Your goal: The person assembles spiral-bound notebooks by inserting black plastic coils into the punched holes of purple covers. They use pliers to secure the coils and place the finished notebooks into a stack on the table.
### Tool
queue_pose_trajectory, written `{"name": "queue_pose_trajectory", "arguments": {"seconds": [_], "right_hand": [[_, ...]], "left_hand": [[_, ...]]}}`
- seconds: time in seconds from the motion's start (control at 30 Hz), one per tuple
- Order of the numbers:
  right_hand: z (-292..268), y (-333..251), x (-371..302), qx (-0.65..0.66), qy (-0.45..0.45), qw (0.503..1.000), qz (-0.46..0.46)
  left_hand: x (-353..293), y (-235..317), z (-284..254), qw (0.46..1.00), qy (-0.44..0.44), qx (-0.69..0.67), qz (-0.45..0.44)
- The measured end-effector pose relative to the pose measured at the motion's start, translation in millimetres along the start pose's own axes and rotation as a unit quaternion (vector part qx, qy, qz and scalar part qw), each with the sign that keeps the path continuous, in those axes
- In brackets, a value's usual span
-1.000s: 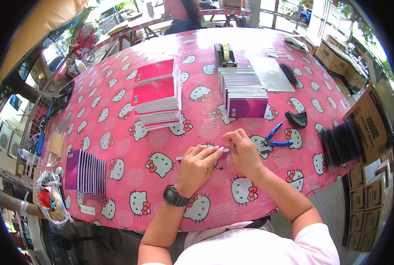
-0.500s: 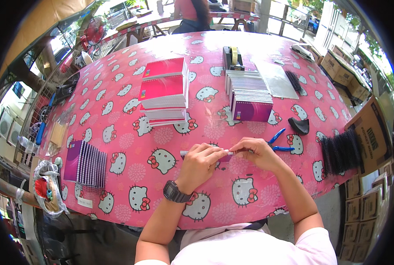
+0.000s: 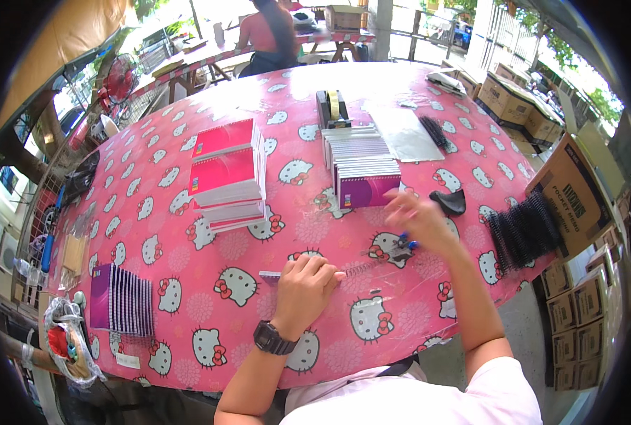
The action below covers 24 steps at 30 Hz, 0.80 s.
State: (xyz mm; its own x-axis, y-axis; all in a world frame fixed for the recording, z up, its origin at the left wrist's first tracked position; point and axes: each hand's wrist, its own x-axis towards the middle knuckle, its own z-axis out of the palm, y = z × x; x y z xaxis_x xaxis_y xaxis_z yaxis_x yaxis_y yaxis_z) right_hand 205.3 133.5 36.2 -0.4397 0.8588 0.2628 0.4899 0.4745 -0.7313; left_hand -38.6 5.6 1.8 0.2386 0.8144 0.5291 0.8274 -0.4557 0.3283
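My left hand (image 3: 307, 287), with a dark watch on its wrist, is closed on a small notebook (image 3: 268, 276) lying low on the table; most of it is hidden under the fingers. From its right end a thin dark spiral coil (image 3: 361, 269) sticks out. My right hand (image 3: 421, 219) is lifted off the notebook, blurred, its fingers loosely apart with nothing visible in them. Just below it lie blue-handled pliers (image 3: 409, 244), partly covered by the hand. Beyond its fingertips stands a row of purple notebooks (image 3: 368, 190).
Pink notebooks (image 3: 223, 173) are stacked at centre left, bound purple ones (image 3: 123, 301) at near left. A tape dispenser (image 3: 333, 110), a black pouch-like piece (image 3: 448, 202), black coils (image 3: 524, 230) and a cardboard box (image 3: 577, 198) lie to the right. Another person (image 3: 269, 35) is at a far table.
My right hand has left the notebook end and moved up and right, over the pliers. A coil now shows sticking out of the notebook. The whole view has shifted slightly.
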Motion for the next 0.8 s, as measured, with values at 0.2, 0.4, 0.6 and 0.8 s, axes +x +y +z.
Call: {"name": "queue_pose_trajectory", "arguments": {"seconds": [0.2,0.4,0.6,0.8], "right_hand": [[-100,142,-22,-0.326,0.146,0.906,0.227],[-71,143,-23,-0.378,0.150,0.892,0.198],[-73,88,-17,-0.016,0.100,0.989,0.111],[5,18,-14,0.255,-0.265,0.927,0.075]], "left_hand": [[14,5,-9,0.997,0.024,-0.066,0.029],[5,-2,-5,0.997,0.014,-0.064,0.032],[1,-11,-2,0.999,-0.006,-0.028,0.035],[-4,-26,-27,1.000,-0.017,-0.007,0.009]]}}
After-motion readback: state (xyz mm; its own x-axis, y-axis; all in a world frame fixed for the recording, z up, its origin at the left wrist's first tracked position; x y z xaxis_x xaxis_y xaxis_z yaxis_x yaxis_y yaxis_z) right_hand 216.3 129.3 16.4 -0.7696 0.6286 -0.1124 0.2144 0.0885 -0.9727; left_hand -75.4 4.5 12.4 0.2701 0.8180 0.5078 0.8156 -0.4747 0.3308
